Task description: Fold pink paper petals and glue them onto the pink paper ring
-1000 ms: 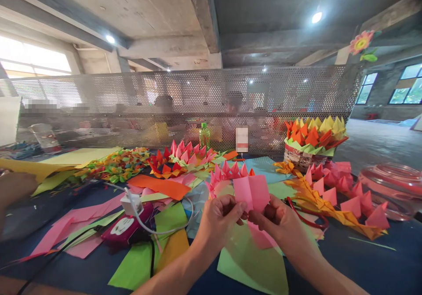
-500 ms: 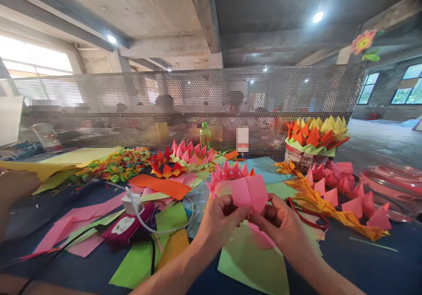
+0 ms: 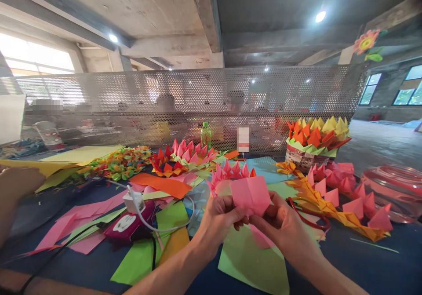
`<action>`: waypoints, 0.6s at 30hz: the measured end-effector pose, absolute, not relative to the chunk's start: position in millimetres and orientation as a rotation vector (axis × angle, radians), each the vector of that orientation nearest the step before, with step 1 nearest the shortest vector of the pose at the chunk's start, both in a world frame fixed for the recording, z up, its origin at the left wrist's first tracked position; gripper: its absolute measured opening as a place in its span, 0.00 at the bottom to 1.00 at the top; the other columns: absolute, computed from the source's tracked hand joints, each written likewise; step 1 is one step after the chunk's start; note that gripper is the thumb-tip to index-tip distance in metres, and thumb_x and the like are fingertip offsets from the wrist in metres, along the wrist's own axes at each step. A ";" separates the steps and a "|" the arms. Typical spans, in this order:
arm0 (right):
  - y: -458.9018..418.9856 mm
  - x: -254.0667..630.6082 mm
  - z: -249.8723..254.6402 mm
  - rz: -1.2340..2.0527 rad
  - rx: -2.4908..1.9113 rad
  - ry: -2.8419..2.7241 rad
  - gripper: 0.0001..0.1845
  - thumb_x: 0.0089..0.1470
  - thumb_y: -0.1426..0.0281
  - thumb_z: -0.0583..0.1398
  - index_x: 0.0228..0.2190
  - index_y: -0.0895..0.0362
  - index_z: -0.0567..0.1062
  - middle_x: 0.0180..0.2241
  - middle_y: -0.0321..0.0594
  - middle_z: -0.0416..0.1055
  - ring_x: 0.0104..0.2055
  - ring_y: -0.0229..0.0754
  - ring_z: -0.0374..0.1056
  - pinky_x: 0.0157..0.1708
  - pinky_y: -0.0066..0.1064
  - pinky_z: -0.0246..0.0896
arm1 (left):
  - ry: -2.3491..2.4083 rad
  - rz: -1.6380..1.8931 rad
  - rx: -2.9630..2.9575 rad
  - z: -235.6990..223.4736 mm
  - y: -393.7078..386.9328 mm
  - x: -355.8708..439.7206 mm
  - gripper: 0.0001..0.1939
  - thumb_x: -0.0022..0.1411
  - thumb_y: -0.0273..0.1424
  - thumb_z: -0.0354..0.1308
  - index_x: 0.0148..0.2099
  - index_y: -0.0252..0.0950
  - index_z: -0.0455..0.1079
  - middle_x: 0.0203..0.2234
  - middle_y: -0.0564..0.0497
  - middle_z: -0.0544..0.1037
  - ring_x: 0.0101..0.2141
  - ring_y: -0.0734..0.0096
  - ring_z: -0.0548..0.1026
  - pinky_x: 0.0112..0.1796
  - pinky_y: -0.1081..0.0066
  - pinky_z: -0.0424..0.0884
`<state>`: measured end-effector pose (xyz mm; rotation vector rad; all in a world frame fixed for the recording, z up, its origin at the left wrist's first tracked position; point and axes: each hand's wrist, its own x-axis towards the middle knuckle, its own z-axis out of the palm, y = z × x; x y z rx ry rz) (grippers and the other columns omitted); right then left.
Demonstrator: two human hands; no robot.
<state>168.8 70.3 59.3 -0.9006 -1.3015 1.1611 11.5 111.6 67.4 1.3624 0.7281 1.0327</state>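
Between my two hands is a small pink paper (image 3: pixel 251 194) with a crease down its middle. My left hand (image 3: pixel 219 218) pinches its lower left edge between thumb and fingers. On the other side my right hand (image 3: pixel 281 220) grips the lower right edge, its fingertips partly behind the paper. Beneath my hands lie a light green sheet (image 3: pixel 253 260) and another pink piece (image 3: pixel 261 238). Just behind the held paper stands a ring of folded pink paper points (image 3: pixel 227 172). Red-handled scissors (image 3: pixel 310 216) lie to the right of my right hand, partly covered.
A purple power block (image 3: pixel 130 224) with a white charger and cables sits left. Folded orange and pink strips (image 3: pixel 343 211) and a clear red-lidded container (image 3: pixel 392 191) are at right. A perforated metal screen (image 3: pixel 132 92) stands behind. Another person's hand (image 3: pixel 20 183) holds yellow paper at far left.
My hands keep their hold on the pink paper, which has tilted slightly, with its top edge flatter toward me. The other person's hand at left has moved a little rightward.
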 end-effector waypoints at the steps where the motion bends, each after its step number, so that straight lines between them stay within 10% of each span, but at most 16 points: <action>1: 69.6 168.3 60.2 1.167 -0.888 -1.306 0.26 0.48 0.57 0.67 0.45 0.53 0.65 0.39 0.44 0.78 0.40 0.49 0.74 0.42 0.37 0.68 | 0.726 1.020 1.357 68.1 111.0 10.9 0.17 0.52 0.39 0.64 0.24 0.29 0.73 0.18 0.49 0.73 0.21 0.76 0.66 0.24 0.75 0.61; 11: 68.4 167.5 63.3 1.160 -0.929 -1.274 0.29 0.45 0.53 0.68 0.43 0.54 0.66 0.38 0.45 0.78 0.40 0.50 0.74 0.42 0.39 0.68 | 0.704 1.029 1.432 66.3 111.3 11.0 0.26 0.60 0.48 0.54 0.25 0.29 0.71 0.18 0.47 0.73 0.20 0.74 0.68 0.25 0.74 0.64; 18: 70.6 166.6 58.8 1.094 -0.934 -1.184 0.35 0.37 0.50 0.70 0.41 0.54 0.67 0.33 0.41 0.78 0.34 0.50 0.74 0.36 0.36 0.68 | 0.720 0.956 1.518 67.2 113.9 11.9 0.20 0.52 0.43 0.65 0.35 0.28 0.73 0.22 0.50 0.73 0.22 0.78 0.64 0.26 0.76 0.60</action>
